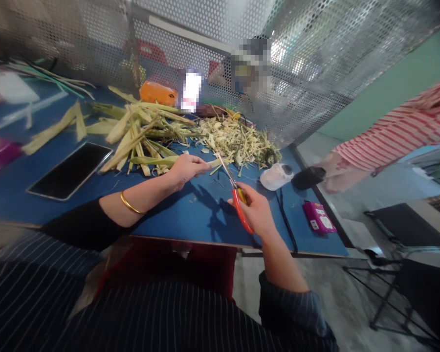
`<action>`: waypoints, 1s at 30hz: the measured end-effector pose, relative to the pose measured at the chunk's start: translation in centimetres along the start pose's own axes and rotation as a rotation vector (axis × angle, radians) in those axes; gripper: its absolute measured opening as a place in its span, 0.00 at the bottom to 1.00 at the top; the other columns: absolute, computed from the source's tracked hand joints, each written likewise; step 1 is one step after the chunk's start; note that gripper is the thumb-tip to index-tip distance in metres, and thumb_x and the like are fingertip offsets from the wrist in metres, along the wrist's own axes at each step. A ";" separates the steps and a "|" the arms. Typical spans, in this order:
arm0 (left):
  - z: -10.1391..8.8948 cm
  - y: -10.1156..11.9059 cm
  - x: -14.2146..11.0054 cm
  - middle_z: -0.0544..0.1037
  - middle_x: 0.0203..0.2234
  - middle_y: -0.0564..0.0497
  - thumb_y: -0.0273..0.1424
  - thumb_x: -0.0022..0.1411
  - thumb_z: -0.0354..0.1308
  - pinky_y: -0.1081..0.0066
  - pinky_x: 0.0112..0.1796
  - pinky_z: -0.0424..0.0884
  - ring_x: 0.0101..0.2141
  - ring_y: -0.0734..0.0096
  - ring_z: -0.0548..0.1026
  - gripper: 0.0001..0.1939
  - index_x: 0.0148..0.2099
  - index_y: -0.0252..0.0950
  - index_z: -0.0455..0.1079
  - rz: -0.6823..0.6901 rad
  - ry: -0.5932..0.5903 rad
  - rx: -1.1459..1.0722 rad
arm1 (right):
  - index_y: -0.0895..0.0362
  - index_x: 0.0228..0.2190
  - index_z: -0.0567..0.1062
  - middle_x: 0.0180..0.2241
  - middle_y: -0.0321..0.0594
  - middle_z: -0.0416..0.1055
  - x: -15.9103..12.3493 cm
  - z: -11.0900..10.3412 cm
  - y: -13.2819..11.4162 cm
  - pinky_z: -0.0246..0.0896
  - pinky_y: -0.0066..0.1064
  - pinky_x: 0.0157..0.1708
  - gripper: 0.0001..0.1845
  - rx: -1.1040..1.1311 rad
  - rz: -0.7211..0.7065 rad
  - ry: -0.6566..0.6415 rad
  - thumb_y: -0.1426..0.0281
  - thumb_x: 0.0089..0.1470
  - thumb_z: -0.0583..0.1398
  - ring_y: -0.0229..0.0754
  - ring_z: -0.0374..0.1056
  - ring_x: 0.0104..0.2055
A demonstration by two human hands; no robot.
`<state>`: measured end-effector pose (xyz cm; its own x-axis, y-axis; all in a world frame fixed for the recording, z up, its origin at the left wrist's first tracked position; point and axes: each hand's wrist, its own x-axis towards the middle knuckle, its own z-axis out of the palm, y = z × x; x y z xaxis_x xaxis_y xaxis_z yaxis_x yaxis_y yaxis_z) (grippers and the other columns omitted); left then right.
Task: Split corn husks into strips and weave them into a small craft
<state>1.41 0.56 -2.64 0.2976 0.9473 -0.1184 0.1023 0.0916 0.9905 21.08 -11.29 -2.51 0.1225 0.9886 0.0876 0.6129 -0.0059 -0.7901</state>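
Between the fingertips of my left hand (190,171) is a pale strip of dried husk (217,164), its free end pointing right. My right hand (255,208) is closed around the red handles of a pair of scissors (242,215); the blades reach up and left to the strip's end. Whether the blades touch the strip I cannot tell. Behind my left hand lies a heap of long yellow-green husk leaves (143,129). Just beyond the blades is a pile of small cut husk pieces (238,139).
On the blue table (190,220) lie a tablet (71,171), a white spool (276,177), a dark spool (308,179), a purple packet (319,217) and an orange packet (157,93). A perforated metal screen (198,29) stands behind. At right is another person's striped sleeve (396,132).
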 end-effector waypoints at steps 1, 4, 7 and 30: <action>0.0 0.0 0.0 0.68 0.17 0.54 0.31 0.51 0.64 0.73 0.21 0.51 0.17 0.82 0.58 0.08 0.25 0.33 0.72 -0.003 -0.003 0.002 | 0.57 0.47 0.73 0.33 0.37 0.74 0.0 0.0 0.0 0.65 0.33 0.38 0.28 0.014 0.001 -0.006 0.59 0.45 0.65 0.42 0.71 0.35; 0.0 0.1 -0.1 0.68 0.17 0.54 0.31 0.51 0.64 0.73 0.21 0.49 0.17 0.82 0.57 0.08 0.25 0.34 0.72 0.000 -0.012 0.015 | 0.57 0.46 0.74 0.34 0.38 0.75 -0.1 -0.1 0.0 0.65 0.33 0.39 0.26 0.047 0.008 -0.012 0.59 0.45 0.66 0.45 0.73 0.38; -0.1 -0.1 0.0 0.66 0.16 0.54 0.33 0.51 0.65 0.72 0.20 0.49 0.17 0.81 0.57 0.09 0.23 0.34 0.72 0.014 -0.019 0.032 | 0.57 0.47 0.75 0.35 0.39 0.76 -0.3 -0.1 0.2 0.67 0.33 0.39 0.26 0.078 0.026 -0.023 0.60 0.46 0.65 0.46 0.73 0.40; 0.1 0.2 0.1 0.74 0.28 0.50 0.25 0.52 0.63 0.76 0.27 0.66 0.27 0.76 0.71 0.04 0.32 0.35 0.70 -0.261 -0.062 -0.415 | 0.59 0.42 0.73 0.37 0.52 0.74 -1.4 -3.8 1.5 0.56 0.36 0.30 0.18 -1.158 0.126 0.099 0.60 0.58 0.54 0.53 0.72 0.38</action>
<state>1.55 0.66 -2.45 0.3697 0.8576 -0.3576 -0.2023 0.4499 0.8699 24.86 -13.23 -1.51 0.2623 0.9554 0.1356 0.9312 -0.2875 0.2241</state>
